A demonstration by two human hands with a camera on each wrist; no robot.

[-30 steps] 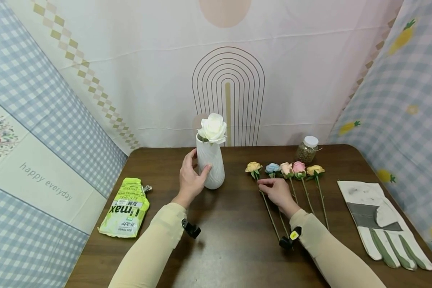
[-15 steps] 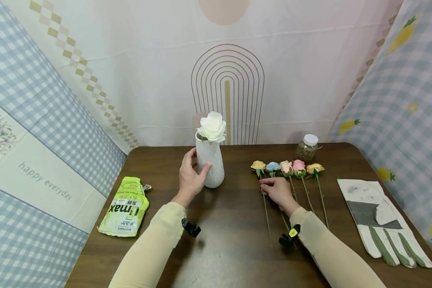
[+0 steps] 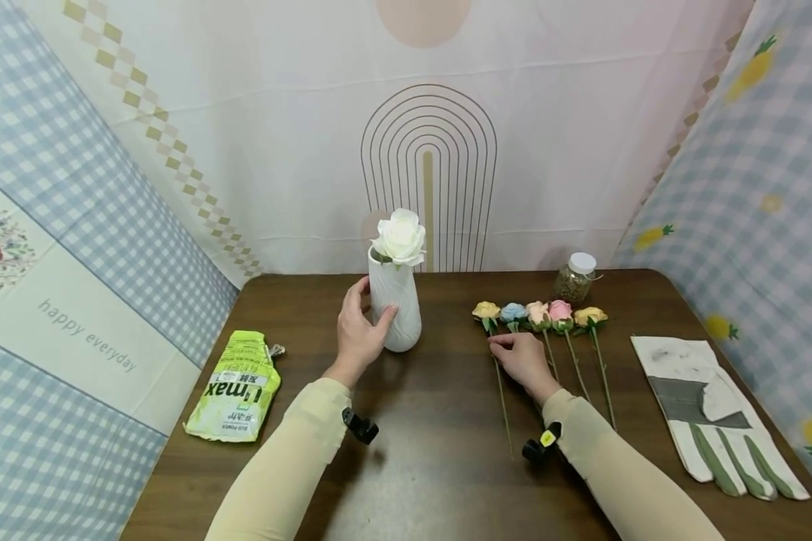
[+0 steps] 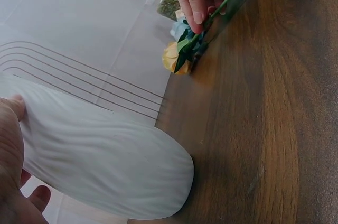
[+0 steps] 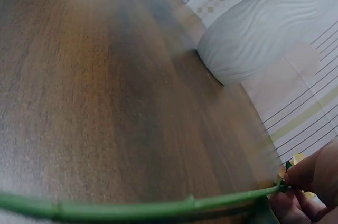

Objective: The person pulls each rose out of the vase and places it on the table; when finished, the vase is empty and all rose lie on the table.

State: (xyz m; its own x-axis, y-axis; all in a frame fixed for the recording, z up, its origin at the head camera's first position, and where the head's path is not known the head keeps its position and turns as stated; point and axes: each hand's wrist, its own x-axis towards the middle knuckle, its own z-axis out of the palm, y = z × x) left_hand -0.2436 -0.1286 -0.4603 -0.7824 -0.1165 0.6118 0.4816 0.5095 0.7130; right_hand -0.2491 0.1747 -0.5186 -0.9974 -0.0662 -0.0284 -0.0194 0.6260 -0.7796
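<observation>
A ribbed white vase (image 3: 402, 315) stands upright on the table with a white rose (image 3: 402, 236) in its mouth. My left hand (image 3: 360, 332) grips the vase's left side, thumb across the front. To the right, my right hand (image 3: 522, 359) pinches the green stem (image 5: 222, 198) of a yellow rose (image 3: 486, 310) just below the bloom. That rose lies leftmost in a row with a blue rose (image 3: 513, 312), a peach rose (image 3: 537, 313), a pink rose (image 3: 560, 310) and a second yellow rose (image 3: 590, 317). The right hand and forearm hide part of the blue rose's stem.
A white-lidded jar (image 3: 574, 278) stands behind the roses. At the right lies a white, grey and green glove (image 3: 690, 383). A lime-green pouch (image 3: 238, 391) lies at the left. Patterned cloth (image 3: 298, 150) hangs behind the dark wooden table (image 3: 419, 466).
My right hand has shifted the leftmost yellow rose slightly right, closer to the blue rose, and its stem has swung more upright in the head view. My left hand stays on the vase.
</observation>
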